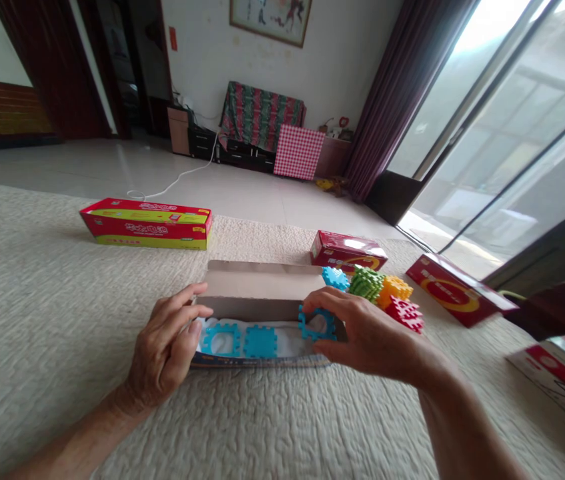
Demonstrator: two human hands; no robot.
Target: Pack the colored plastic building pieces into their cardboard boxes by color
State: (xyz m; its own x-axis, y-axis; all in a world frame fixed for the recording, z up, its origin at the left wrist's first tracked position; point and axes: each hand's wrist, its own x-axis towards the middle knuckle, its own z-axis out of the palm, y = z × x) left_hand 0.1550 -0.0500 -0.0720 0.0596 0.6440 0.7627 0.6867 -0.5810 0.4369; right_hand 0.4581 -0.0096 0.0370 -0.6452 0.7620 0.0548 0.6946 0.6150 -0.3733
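Note:
An open cardboard box (257, 287) with its lid folded back lies in front of me, lined with white padding. Two blue toothed foam-like tiles rest inside: a left one with a round hole (222, 341) and a solid middle one (261, 342). At the box's right end, my right hand (352, 327) has thumb and fingers around a third blue tile with a hole (318, 325). My left hand (165, 343) is at the left end, its fingers spread along the box's edge. Stacks of green (366, 285), yellow (395, 289), red (405, 313) and blue tiles (335, 279) stand just beyond.
On the quilted cover (272, 420) are a red and yellow box (152, 227) at the far left and a dark red box (349, 251) behind the stacks. Another dark red box (457, 287) and a white and red box (562, 373) lie to the right.

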